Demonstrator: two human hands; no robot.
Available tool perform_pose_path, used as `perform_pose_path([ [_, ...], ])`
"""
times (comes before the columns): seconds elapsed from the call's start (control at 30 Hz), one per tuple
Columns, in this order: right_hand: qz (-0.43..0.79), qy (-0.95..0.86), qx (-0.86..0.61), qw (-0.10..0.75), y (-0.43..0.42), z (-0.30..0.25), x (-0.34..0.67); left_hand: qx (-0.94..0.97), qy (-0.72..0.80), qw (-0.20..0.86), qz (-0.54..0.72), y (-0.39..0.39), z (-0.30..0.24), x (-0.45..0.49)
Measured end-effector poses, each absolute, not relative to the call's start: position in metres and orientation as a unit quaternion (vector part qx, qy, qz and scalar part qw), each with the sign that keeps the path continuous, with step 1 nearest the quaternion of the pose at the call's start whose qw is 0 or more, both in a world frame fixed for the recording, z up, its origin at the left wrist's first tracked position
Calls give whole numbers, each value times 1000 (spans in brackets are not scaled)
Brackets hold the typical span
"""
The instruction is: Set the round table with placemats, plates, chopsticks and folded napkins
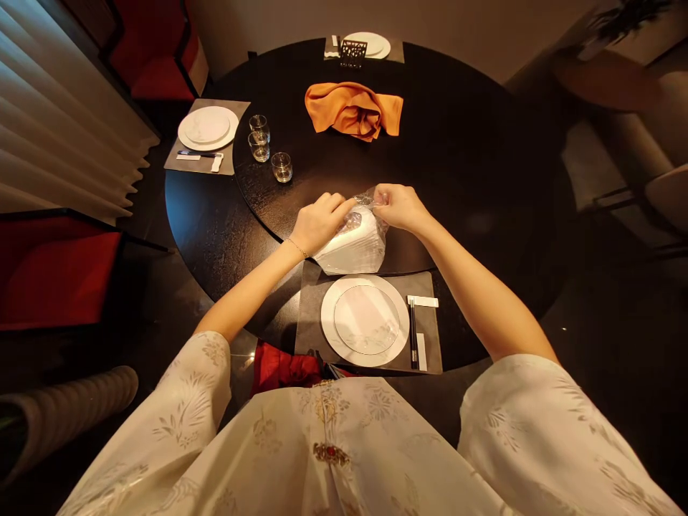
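A clear plastic pack of white paper napkins (352, 247) rests on the edge of the dark turntable, just beyond my place setting. My left hand (319, 221) is curled over the pack's left top, fingers closed on the wrapper. My right hand (398, 206) pinches the crinkled plastic at the pack's upper right corner. Below the pack lies a white plate (365, 320) on a grey placemat (312, 315), with black chopsticks (413, 333) and a white rest to its right.
An orange cloth napkin (353, 109) lies crumpled at the turntable's far side. Three small glasses (267, 147) stand left of centre. Two other place settings (208, 129) sit at the left and far edges. Red chairs (54, 269) stand on the left.
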State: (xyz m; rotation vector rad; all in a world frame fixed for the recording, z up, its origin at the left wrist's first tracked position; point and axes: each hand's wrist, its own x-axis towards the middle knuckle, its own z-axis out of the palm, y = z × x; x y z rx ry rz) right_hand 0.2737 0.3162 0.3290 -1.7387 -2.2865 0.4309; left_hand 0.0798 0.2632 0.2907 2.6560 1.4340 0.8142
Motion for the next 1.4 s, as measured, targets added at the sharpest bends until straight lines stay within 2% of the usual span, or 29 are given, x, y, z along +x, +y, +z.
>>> perform_pose_path([
  [0.2,135,-804,-564,129,316,324,270,933,317,-25,167,262,301,86],
  [0.37,106,-791,-579,166,329,318,286,920,366,-32,134,264,299,66],
  [0.8,133,-838,-517,117,314,343,272,924,335,-47,176,284,304,74],
  [1.1,123,-810,-561,122,343,313,285,950,275,23,148,298,302,51],
  [1.4,114,-774,-611,117,361,306,338,939,306,50,146,279,288,4],
])
